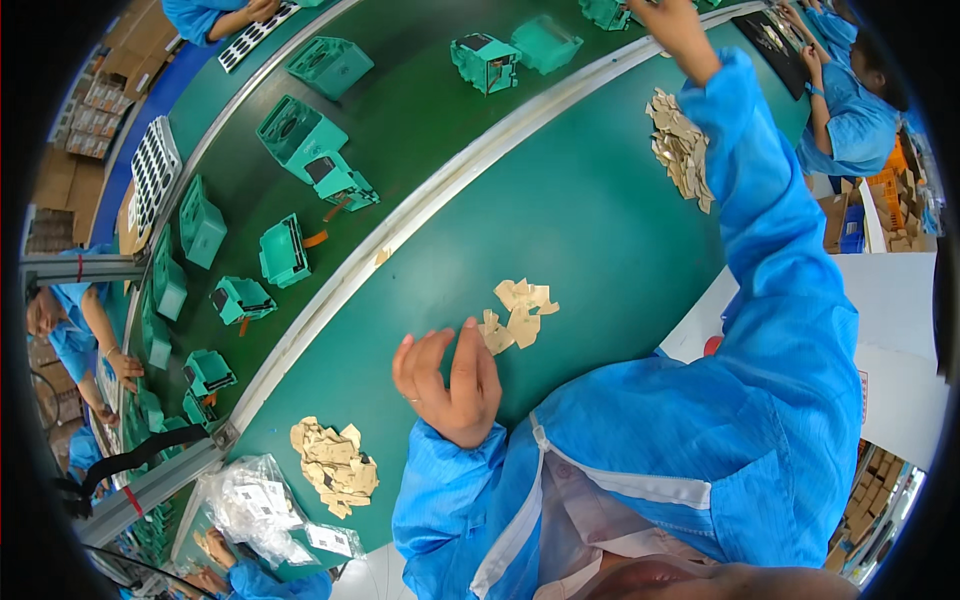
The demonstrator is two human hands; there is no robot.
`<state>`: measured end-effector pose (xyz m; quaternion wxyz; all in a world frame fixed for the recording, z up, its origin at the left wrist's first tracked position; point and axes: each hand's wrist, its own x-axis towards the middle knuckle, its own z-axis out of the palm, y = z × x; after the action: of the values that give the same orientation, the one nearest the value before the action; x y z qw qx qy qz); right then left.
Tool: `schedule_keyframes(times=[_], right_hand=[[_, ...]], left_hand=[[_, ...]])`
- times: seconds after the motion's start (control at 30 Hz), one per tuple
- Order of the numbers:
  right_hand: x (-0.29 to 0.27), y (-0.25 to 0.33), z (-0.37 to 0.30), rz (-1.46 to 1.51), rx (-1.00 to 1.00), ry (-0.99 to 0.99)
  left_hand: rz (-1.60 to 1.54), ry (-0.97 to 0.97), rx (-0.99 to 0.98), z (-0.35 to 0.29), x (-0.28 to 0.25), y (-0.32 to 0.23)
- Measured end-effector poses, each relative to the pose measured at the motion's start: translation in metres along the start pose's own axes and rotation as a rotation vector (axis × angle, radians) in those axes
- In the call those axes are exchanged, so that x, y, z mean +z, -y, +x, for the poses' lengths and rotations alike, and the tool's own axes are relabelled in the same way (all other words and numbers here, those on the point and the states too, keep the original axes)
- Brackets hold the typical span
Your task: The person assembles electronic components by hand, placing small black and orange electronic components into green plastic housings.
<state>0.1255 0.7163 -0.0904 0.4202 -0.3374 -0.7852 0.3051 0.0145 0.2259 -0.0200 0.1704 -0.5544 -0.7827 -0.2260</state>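
Observation:
My left hand (452, 388) rests over the green tabletop, its fingers bent and apart, holding nothing. The index fingertip is at the edge of a small scatter of tan paper-like pieces (524, 318). Stretched far out to the upper right, my right hand (682, 32) reaches over the white rail to the conveyor. Its fingers close at the edge of a green plastic housing (604, 12); the picture's top edge cuts off part of this grip. A larger heap of tan pieces (682, 150) lies beside my right forearm. Another heap (335, 462) sits left of my left sleeve.
A white rail (440, 195) divides my table from the dark green conveyor (410, 130). Several green housings and deep green bins (300, 130) stand on the belt. Clear plastic bags (250, 500) lie at the lower left. Co-workers in blue sit at the right (855, 110) and left.

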Motion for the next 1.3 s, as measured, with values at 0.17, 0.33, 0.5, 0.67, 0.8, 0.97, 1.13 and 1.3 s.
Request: schedule_keyframes(times=[0.17, 0.33, 0.5, 0.67, 0.8, 0.97, 1.13, 1.3], right_hand=[[-0.023, -0.119, 0.051, -0.347, 0.162, -0.037], [-0.020, -0.193, 0.049, -0.471, 0.140, 0.230], [-0.010, -0.194, 0.059, -0.681, 0.226, 0.322], [-0.054, -0.137, 0.077, -0.353, 0.130, -0.164], [-0.096, 0.005, 0.041, 0.381, 0.162, -0.074], [-0.065, 0.153, -0.054, 0.993, 0.365, 0.272], [-0.007, 0.208, -0.147, 1.292, 0.510, 1.014], [0.039, 0.235, -0.189, 1.229, 0.556, 1.263]], left_hand=[[-0.079, 0.046, -0.115, -0.002, -0.006, 0.001], [-0.101, 0.067, -0.144, -0.001, -0.001, 0.000], [-0.120, 0.100, -0.161, 0.002, 0.004, -0.003], [-0.176, 0.096, -0.162, 0.005, 0.003, -0.005], [-0.219, 0.081, -0.155, 0.005, -0.001, -0.008], [-0.365, 0.091, -0.229, -0.004, -0.007, -0.008], [-1.014, -0.088, -0.469, 0.013, -0.004, -0.013], [-0.893, 0.181, -0.478, 0.032, -0.031, -0.012]])
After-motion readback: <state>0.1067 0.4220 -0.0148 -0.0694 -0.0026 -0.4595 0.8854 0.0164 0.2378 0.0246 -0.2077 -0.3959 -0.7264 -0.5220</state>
